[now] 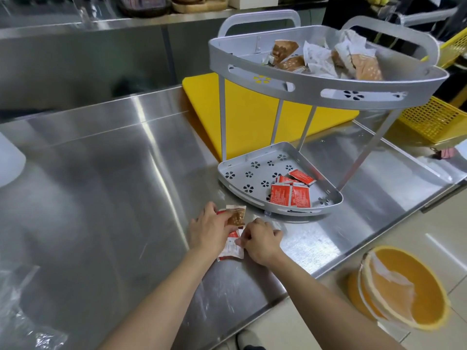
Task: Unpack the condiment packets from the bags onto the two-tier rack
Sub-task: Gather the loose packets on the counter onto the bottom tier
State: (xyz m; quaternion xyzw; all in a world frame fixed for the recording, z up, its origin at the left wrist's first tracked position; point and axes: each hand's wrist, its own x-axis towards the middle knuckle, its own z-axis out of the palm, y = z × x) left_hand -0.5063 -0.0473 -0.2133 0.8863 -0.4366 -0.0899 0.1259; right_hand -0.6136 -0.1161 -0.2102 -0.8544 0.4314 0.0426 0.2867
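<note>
Pinching packets (231,248), hands (209,231) (260,241) beside rack (252,201) rim

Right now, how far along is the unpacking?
Mostly done, it seems. Done: brown and white packets sit in the upper tier, and red packets lie in the lower tier. In hand: the left hand grips a brown packet, and the right hand pinches a white packet on the counter. Left: those last few need racking.
</note>
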